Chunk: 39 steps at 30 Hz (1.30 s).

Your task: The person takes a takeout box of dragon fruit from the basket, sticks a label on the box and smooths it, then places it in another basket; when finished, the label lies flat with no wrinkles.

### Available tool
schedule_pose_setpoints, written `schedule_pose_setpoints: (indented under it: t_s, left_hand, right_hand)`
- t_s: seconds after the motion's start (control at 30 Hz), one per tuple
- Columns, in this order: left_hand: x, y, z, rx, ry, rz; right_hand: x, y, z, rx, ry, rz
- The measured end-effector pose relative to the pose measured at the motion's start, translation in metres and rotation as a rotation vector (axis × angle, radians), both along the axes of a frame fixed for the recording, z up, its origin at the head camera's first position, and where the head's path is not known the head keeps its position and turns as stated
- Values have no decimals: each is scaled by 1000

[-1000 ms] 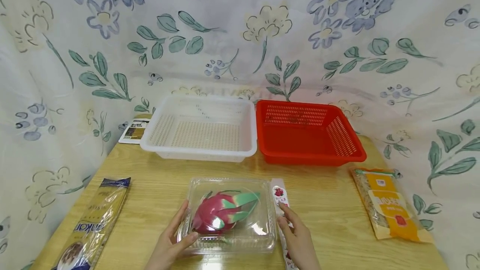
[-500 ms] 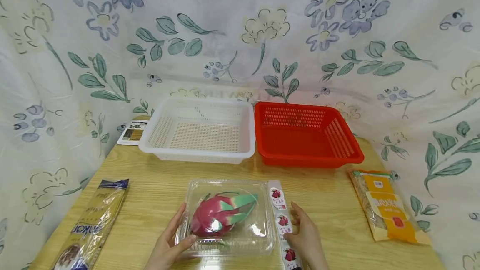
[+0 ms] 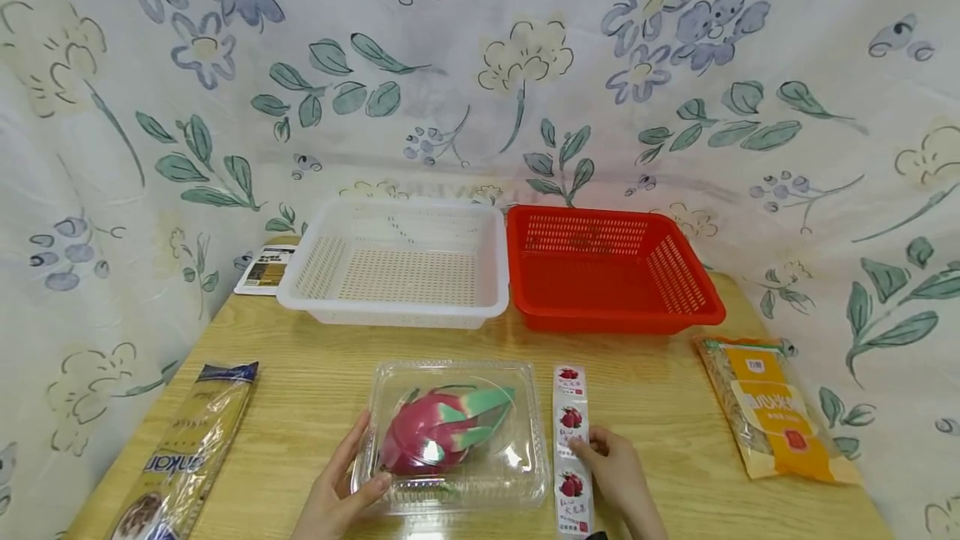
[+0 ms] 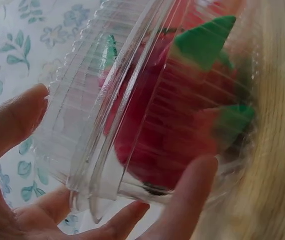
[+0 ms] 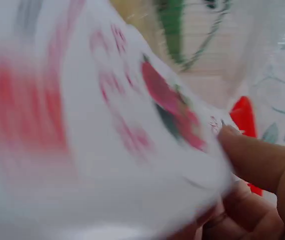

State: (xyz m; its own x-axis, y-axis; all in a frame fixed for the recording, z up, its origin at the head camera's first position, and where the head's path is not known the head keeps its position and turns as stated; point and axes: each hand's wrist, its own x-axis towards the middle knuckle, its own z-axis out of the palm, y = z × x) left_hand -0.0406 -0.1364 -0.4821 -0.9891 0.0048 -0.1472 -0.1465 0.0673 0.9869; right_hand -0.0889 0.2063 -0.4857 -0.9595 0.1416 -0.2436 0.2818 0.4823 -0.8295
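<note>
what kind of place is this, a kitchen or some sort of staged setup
Likely a staged tabletop setup, not a kitchen: a flower-printed cloth backdrop wraps around a light wooden table, and an empty white plastic basket sits beside an empty red plastic basket behind packaged foods.

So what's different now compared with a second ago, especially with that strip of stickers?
The white strip of dragon fruit stickers has come away from the clear plastic clamshell box and now lies apart from it, to its right. The right hand has shifted from the box's edge and pinches the strip. The left hand still holds the box's left corner. The pink dragon fruit, baskets and packets stayed put.
</note>
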Motion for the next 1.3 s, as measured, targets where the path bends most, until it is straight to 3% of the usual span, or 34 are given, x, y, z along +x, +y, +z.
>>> schedule_pose_setpoints:
  t_s: [0.13,0.2,0.3,0.4,0.47,0.53,0.63,0.7,0.83,0.9,1.17,1.3]
  left_hand:
    - [4,3,8,-98,-28,48]
    - [6,5,15,-236,16,69]
    - [10,14,28,-439,150,159]
    - [12,29,43,-494,320,295]
    - [12,41,52,-437,428,353]
    - [10,53,62,-332,506,354]
    - [8,70,74,-170,532,295]
    - [8,80,81,-98,504,242]
    - [8,95,88,-36,431,188]
    - [6,101,88,-24,413,192]
    - [4,109,86,-30,411,217]
    - [3,108,81,-25,457,201]
  right_hand:
    - [6,-6,18,-176,1,-86]
    - [10,-12,30,-223,11,-106]
    - [18,-26,46,-283,67,-94]
    - [28,-44,58,-327,141,-48]
    - [35,-55,63,-346,172,-12]
    - [41,-65,67,-375,185,26]
    - [48,-75,70,-427,189,94]
    - [51,-81,71,-456,213,148]
    - [54,-87,70,-428,342,244]
    - [55,-89,69,-394,408,265]
    - [57,-90,69,-331,522,276]
    - [57,-87,69,-347,566,353]
